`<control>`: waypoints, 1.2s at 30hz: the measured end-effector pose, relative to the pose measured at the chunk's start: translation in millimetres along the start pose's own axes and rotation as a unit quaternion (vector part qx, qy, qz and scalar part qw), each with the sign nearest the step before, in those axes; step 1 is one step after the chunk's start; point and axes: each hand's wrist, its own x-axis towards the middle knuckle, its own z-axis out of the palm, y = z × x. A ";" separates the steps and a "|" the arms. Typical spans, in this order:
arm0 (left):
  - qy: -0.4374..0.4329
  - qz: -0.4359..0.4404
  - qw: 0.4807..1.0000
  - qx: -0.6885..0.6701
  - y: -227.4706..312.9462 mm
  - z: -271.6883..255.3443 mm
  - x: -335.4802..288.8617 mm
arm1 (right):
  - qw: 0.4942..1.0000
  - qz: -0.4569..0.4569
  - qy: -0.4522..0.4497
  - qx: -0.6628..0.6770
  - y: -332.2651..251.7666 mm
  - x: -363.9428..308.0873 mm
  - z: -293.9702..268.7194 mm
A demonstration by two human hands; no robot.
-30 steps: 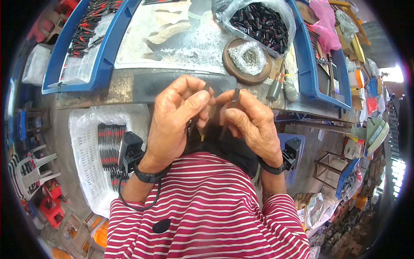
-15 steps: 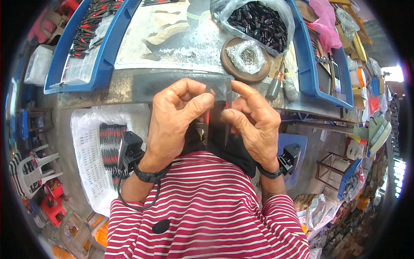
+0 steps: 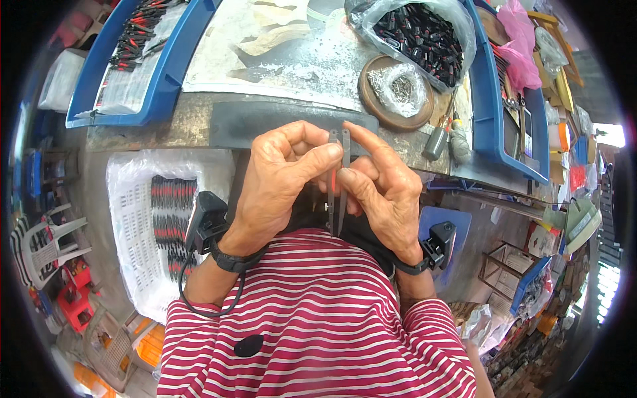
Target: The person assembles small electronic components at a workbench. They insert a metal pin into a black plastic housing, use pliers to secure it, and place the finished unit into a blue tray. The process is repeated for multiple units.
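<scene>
Currently both hands meet at the centre of the view, above the lap and just short of the tabletop (image 3: 199, 123) edge. Left hand (image 3: 279, 179): grip closed, thumb and forefinger pinching the pair of thin grey metal strips (image 3: 338, 179) near their upper end. Right hand (image 3: 385, 186): grip closed on the same strips from the 3 o'clock side, forefinger extended along them toward 12 o'clock. A small red piece (image 3: 332, 180) shows between the fingers; its exact seating cannot be told.

Judged step: fitting or aligning the red piece between the strips. The next move would call for steady pinch pressure and fine finger alignment.

Outward:
- 12 o'clock: dark flat mat (image 3: 265, 123).
- 1 o'clock: round dish (image 3: 371, 106) of small metal parts; clear bag (image 3: 411, 33) of dark and red pieces.
- 9 o'clock: white basket (image 3: 133, 219) of stacked items.
- 11 o'clock: blue tray (image 3: 166, 86).
</scene>
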 end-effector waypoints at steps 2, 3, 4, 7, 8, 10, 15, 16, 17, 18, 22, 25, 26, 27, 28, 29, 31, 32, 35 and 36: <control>0.000 0.001 1.000 0.002 -0.5 -0.5 1.6 | 1.000 0.011 -0.002 0.008 0.1 1.1 1.0; 0.002 0.001 1.000 0.001 -0.9 -0.2 2.2 | 1.000 0.011 -0.001 0.005 0.2 1.6 1.4; 0.004 0.002 1.000 0.000 -1.2 0.0 2.9 | 1.000 0.010 0.000 0.003 0.4 1.9 1.7; -0.001 -0.004 1.000 -0.003 -0.6 -0.8 3.1 | 1.000 0.011 0.002 0.009 1.3 3.0 2.0; 0.000 -0.008 1.000 0.000 -0.7 -1.1 3.3 | 1.000 0.012 0.001 0.012 1.7 3.2 1.9; -0.002 -0.007 1.000 0.002 -1.3 -1.6 4.1 | 1.000 0.013 0.002 0.012 2.4 3.7 2.0; -0.001 -0.004 1.000 -0.008 -2.5 -1.8 5.0 | 1.000 0.006 0.001 -0.001 2.6 4.4 2.4; -0.001 -0.003 1.000 -0.010 -2.6 -1.7 5.1 | 1.000 0.009 0.002 0.004 2.4 4.2 2.5; -0.001 -0.005 1.000 -0.009 -2.5 -1.7 5.1 | 1.000 0.011 0.001 0.010 2.2 4.1 2.6; -0.001 -0.007 1.000 -0.009 -2.4 -1.7 5.0 | 1.000 0.011 0.002 0.008 2.0 4.0 2.6; 0.000 -0.008 1.000 -0.012 -2.7 -2.3 5.3 | 1.000 0.012 0.001 0.006 2.0 3.9 3.3; -0.002 -0.002 1.000 -0.015 -4.0 -2.4 5.1 | 1.000 0.009 0.000 0.005 2.2 4.2 3.6; -0.003 -0.004 1.000 -0.014 -4.4 -2.7 5.5 | 1.000 0.007 0.000 0.003 2.1 4.1 3.3; -0.004 -0.006 1.000 -0.012 -4.5 -3.3 5.7 | 1.000 0.015 -0.004 0.000 1.9 4.1 2.9; -0.003 -0.009 1.000 -0.011 -4.7 -3.9 5.6 | 1.000 0.022 -0.009 -0.002 1.5 3.8 2.5; -0.004 -0.008 1.000 -0.011 -4.8 -4.3 5.6 | 0.999 0.029 -0.013 -0.004 1.2 3.5 2.2; -0.001 -0.008 1.000 -0.013 -5.6 -4.8 5.1 | 1.000 0.027 -0.014 -0.006 1.1 3.1 2.5; -0.004 -0.009 1.000 -0.016 -5.9 -4.8 5.2 | 1.000 0.027 -0.010 -0.008 1.1 2.9 3.1; -0.006 -0.010 1.000 -0.022 -5.9 -5.6 4.8 | 1.000 0.020 0.007 0.006 2.4 1.7 6.3; -0.006 -0.013 1.000 -0.020 -6.0 -5.3 4.7 | 1.000 0.015 0.014 -0.002 3.0 1.7 6.8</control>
